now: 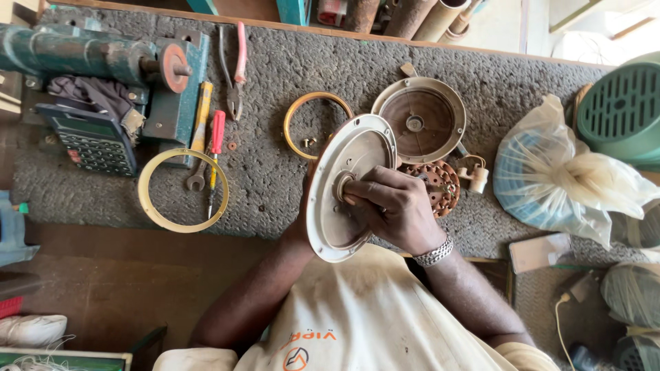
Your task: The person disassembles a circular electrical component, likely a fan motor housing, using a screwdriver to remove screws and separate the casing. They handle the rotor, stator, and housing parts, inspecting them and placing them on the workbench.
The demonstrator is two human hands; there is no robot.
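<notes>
The right hand (393, 206) presses on the middle of a round cream cover (349, 187), its fingers (364, 187) curled together around the cover's small hub (342, 186). The left hand (302, 223) is mostly hidden behind the cover; it props the disc from the back, tilted on edge above the tabletop (275, 75), but how its fingers lie cannot be told. A metal bracelet (434, 252) sits on the right wrist.

Just beyond the right fingers lies a second cover (421, 118), dish side up, and beside the knuckles a brown winding core (434, 185) with a small white part (474, 175) next to it. Past the held cover's top edge rests a thin orange ring (313, 124). Well to the left of the fingers lie a larger yellow ring (180, 190), a red screwdriver (215, 154), a spanner (198, 148), pliers (236, 69) and a calculator (93, 141). Far to the right sits a fan grille in a plastic bag (557, 175)
</notes>
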